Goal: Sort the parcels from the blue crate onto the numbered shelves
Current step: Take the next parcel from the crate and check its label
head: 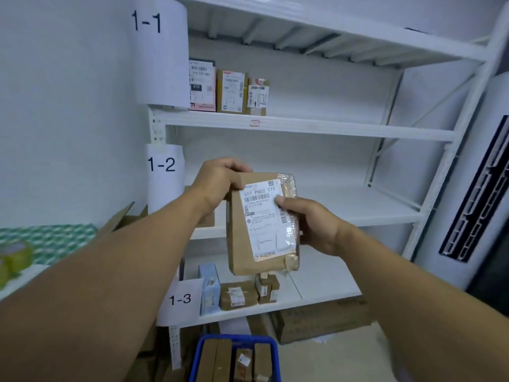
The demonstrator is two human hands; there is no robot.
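I hold a flat brown cardboard parcel (242, 244) with a white shipping label upright in front of the shelf marked 1-2 (358, 213). My left hand (220, 180) grips its top left corner. My right hand (311, 224) grips its right edge, thumb pressed on the label. The blue crate (198, 357) stands on the floor below, with several brown parcels in it. Three parcels (228, 91) stand upright at the left of the shelf marked 1-1 (330, 128). Several small parcels (238, 295) sit on the shelf marked 1-3 (316, 296).
White paper signs 1-1 (147, 22), 1-2 (162, 164) and 1-3 (180, 299) hang on the rack's left post. A flattened cardboard box (322, 318) lies under the lowest shelf. A green-patterned surface with a tape roll (15, 255) is at the left. A dark panel (479, 199) leans at the right.
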